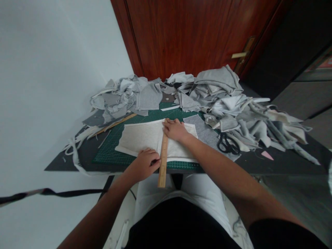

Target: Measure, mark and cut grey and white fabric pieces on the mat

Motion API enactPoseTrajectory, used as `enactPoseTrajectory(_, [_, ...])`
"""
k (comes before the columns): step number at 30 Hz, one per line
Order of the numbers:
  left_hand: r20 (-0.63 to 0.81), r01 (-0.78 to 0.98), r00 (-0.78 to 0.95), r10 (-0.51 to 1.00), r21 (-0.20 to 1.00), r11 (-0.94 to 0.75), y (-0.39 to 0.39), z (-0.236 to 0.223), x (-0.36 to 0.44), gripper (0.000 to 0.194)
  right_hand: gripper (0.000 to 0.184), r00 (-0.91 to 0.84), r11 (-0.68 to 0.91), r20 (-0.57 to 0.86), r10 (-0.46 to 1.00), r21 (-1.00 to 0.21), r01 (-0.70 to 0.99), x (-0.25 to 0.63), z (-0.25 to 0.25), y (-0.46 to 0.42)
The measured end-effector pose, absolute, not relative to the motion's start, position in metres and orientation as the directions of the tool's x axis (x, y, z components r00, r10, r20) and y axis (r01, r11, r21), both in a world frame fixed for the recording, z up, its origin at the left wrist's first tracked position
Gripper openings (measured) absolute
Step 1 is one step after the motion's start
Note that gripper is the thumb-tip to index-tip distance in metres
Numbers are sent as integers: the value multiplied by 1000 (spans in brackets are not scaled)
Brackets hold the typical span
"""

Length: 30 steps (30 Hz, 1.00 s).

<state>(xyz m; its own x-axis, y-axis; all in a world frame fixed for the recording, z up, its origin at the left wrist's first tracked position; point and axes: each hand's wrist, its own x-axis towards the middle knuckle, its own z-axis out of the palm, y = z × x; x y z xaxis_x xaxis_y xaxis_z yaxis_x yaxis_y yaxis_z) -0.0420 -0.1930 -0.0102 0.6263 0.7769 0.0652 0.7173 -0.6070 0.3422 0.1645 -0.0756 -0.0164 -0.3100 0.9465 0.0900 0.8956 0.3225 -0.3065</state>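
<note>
A wooden ruler [163,162] lies across a cream fabric piece [140,136], its near end sticking out past the table edge. My right hand [175,129] is on the ruler's far end, fingers bent over it and holding it against the cloth. Beside the ruler's left edge, lower down, my left hand [147,162] rests on the cloth's near edge with curled fingers. Its thumb and forefinger come together at the ruler; whatever is between them, if anything, is hidden. Under the fabric lies a green cutting mat [109,152].
Black-handled scissors [228,143] lie right of the mat on a grey fabric piece [201,129]. Heaps of grey scraps [127,93] line the back and right. A second wooden strip [115,124] and white fabric strips [75,152] lie at left. A pink piece [267,155] sits at right.
</note>
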Motion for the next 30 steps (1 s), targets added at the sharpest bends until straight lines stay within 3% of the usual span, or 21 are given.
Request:
enactPoseTrajectory(10, [-55, 669, 618, 784, 561, -487, -192, -7, -53, 27, 64, -194, 205, 66, 979, -332, 921, 158, -20, -71])
enactPoseTrajectory(25, [67, 590, 703, 708, 500, -634, -202, -6, -62, 29, 68, -208, 155, -123, 970, -341, 927, 157, -5, -57])
enactPoseTrajectory(30, [-53, 666, 666, 744, 490, -562, -189, 6, -57, 32, 74, -279, 209, -183, 942, -329, 921, 163, 4, -45])
